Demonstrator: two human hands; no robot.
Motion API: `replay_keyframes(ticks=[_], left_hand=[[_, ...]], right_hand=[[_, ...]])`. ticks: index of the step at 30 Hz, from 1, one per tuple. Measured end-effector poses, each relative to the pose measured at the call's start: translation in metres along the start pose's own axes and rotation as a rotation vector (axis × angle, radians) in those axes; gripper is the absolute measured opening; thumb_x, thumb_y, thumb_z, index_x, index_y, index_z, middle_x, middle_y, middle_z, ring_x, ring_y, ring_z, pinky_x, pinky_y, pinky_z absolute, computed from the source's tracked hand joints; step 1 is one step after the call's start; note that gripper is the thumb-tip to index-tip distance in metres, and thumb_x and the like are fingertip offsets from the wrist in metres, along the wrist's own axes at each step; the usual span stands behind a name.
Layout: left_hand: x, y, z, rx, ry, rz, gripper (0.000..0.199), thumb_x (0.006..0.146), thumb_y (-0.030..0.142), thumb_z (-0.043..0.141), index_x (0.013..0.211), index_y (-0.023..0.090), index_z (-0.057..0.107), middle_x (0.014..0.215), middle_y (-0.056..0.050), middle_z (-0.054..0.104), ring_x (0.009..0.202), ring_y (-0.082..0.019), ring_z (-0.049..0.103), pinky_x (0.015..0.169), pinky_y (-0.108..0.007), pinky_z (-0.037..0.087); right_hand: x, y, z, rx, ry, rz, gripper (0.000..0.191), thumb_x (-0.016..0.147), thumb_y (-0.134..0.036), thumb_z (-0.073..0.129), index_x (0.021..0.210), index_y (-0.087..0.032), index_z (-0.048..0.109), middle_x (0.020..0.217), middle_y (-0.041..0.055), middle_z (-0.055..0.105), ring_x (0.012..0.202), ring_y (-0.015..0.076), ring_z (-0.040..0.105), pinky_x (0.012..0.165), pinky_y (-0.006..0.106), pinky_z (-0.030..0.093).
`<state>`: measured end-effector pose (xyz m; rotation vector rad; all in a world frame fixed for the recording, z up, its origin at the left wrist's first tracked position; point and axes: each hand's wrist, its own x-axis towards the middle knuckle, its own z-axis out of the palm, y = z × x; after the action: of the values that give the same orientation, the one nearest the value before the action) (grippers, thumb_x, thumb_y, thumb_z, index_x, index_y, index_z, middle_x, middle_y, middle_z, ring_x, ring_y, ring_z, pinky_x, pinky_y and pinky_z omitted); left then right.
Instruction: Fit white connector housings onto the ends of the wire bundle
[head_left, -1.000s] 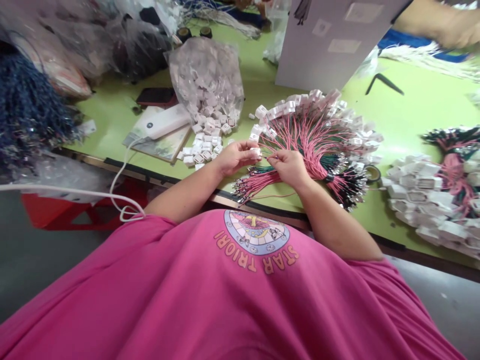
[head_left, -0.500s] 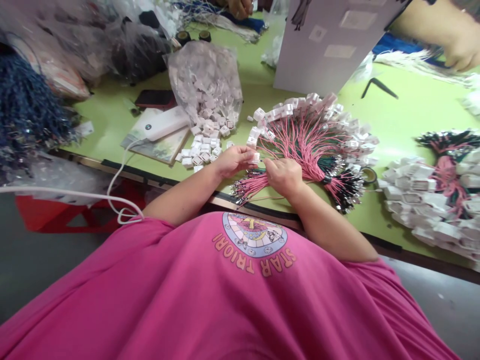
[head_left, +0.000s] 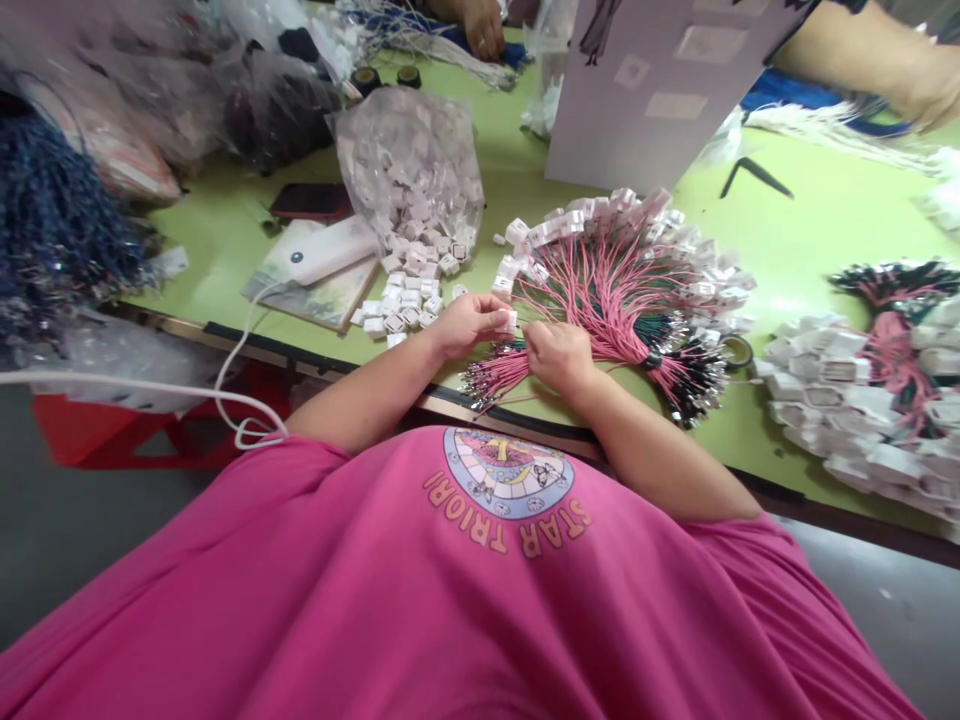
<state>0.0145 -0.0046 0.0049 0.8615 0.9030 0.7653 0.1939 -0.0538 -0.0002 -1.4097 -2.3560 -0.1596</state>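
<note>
I've L hand [head_left: 471, 326] pinching wht connector hsg [head_left: 511, 322]: prob light, stiff; hold sides. R hand [head_left: 559, 356]: can't tell grip.

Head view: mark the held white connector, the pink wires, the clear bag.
White connector [head_left: 511, 322], head view: exposed end.
Pink wires [head_left: 609, 312], head view: middle of the bunch.
Clear bag [head_left: 411, 150], head view: front, near middle.

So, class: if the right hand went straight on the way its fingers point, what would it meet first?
The right hand would probably meet the small white connector housing held by the left hand, though depth is unclear.
</note>
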Motion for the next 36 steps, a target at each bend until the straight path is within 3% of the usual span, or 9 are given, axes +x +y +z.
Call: replay_keyframes(ticks=[4, 12, 21, 25, 28, 29, 31, 34, 36], left_hand=[[0.0, -0.002, 0.0, -0.007, -0.033, 0.031, 0.053, 0.045, 0.036, 0.09, 0.081, 0.009, 0.062, 0.071, 0.0, 0.065, 0.063, -0.01, 0.064, 0.068, -0.028, 0.054], [0.0, -0.003, 0.003, 0.129, 0.018, 0.151, 0.045, 0.05, 0.029, 0.088, 0.082, 0.009, 0.063, 0.081, -0.002, 0.066, 0.067, -0.01, 0.064, 0.07, -0.029, 0.054], [-0.001, -0.002, 0.006, 0.177, 0.037, 0.178, 0.04, 0.052, 0.027, 0.086, 0.081, 0.01, 0.062, 0.083, -0.002, 0.065, 0.069, -0.011, 0.065, 0.069, -0.029, 0.055], [-0.002, 0.019, 0.006, 0.445, 0.08, 0.257, 0.029, 0.067, 0.022, 0.077, 0.091, 0.013, 0.062, 0.076, -0.002, 0.066, 0.068, -0.012, 0.065, 0.07, -0.03, 0.055], [0.007, 0.038, 0.004, 0.685, 0.137, 0.339, 0.023, 0.074, 0.021, 0.07, 0.095, 0.014, 0.063, 0.078, -0.003, 0.066, 0.069, -0.012, 0.063, 0.071, -0.03, 0.053], [0.012, 0.043, 0.003, 0.758, 0.154, 0.373, 0.022, 0.075, 0.02, 0.069, 0.095, 0.014, 0.063, 0.082, -0.004, 0.067, 0.072, -0.013, 0.063, 0.073, -0.03, 0.052], [0.027, 0.052, 0.001, 0.883, 0.17, 0.443, 0.022, 0.073, 0.019, 0.069, 0.095, 0.015, 0.064, 0.092, -0.005, 0.067, 0.083, -0.014, 0.062, 0.08, -0.03, 0.05], [0.054, 0.061, 0.001, 0.963, 0.165, 0.518, 0.023, 0.071, 0.015, 0.069, 0.094, 0.016, 0.065, 0.103, -0.006, 0.065, 0.097, -0.016, 0.058, 0.088, -0.03, 0.046], [0.068, 0.065, 0.002, 0.926, 0.152, 0.531, 0.023, 0.069, 0.011, 0.069, 0.091, 0.017, 0.065, 0.102, -0.006, 0.063, 0.101, -0.018, 0.056, 0.091, -0.03, 0.045]], right_hand=[[0.0, 0.002, 0.006, 0.048, 0.013, 0.061, 0.03, 0.091, -0.023, 0.039, 0.075, -0.016, 0.063, 0.062, 0.0055, 0.064, 0.056, 0.0144, 0.05, 0.058, 0.029, 0.026], [0.0, -0.001, 0.005, 0.076, -0.003, 0.095, 0.032, 0.091, -0.024, 0.037, 0.077, -0.016, 0.065, 0.063, 0.0063, 0.064, 0.057, 0.0149, 0.052, 0.058, 0.029, 0.028], [0.005, -0.001, 0.001, 0.165, -0.108, 0.183, 0.032, 0.092, -0.029, 0.039, 0.086, -0.016, 0.067, 0.072, 0.0073, 0.069, 0.064, 0.0164, 0.058, 0.061, 0.027, 0.035], [0.008, 0.013, -0.012, 0.355, 0.005, 0.149, 0.032, 0.093, -0.028, 0.037, 0.101, -0.018, 0.067, 0.089, 0.0077, 0.07, 0.081, 0.0179, 0.062, 0.072, 0.028, 0.045], [0.009, 0.013, -0.022, 0.294, 0.122, 0.104, 0.039, 0.093, -0.022, 0.033, 0.118, -0.017, 0.062, 0.108, 0.0129, 0.066, 0.102, 0.0222, 0.059, 0.086, 0.036, 0.045], [0.009, 0.01, -0.023, 0.25, 0.087, 0.086, 0.04, 0.093, -0.021, 0.033, 0.123, -0.017, 0.06, 0.112, 0.0138, 0.064, 0.104, 0.0231, 0.058, 0.086, 0.037, 0.045], [0.01, 0.003, -0.023, 0.167, -0.103, 0.063, 0.041, 0.092, -0.02, 0.033, 0.122, -0.017, 0.06, 0.113, 0.0142, 0.064, 0.098, 0.0231, 0.06, 0.079, 0.035, 0.046], [0.014, -0.001, -0.018, 0.102, -0.397, 0.059, 0.034, 0.092, -0.024, 0.037, 0.108, -0.017, 0.066, 0.105, 0.0125, 0.065, 0.082, 0.0211, 0.062, 0.066, 0.031, 0.043], [0.016, 0.003, -0.015, 0.128, -0.496, 0.02, 0.029, 0.089, -0.027, 0.043, 0.097, -0.018, 0.069, 0.1, 0.0105, 0.067, 0.081, 0.0205, 0.062, 0.066, 0.03, 0.041]])
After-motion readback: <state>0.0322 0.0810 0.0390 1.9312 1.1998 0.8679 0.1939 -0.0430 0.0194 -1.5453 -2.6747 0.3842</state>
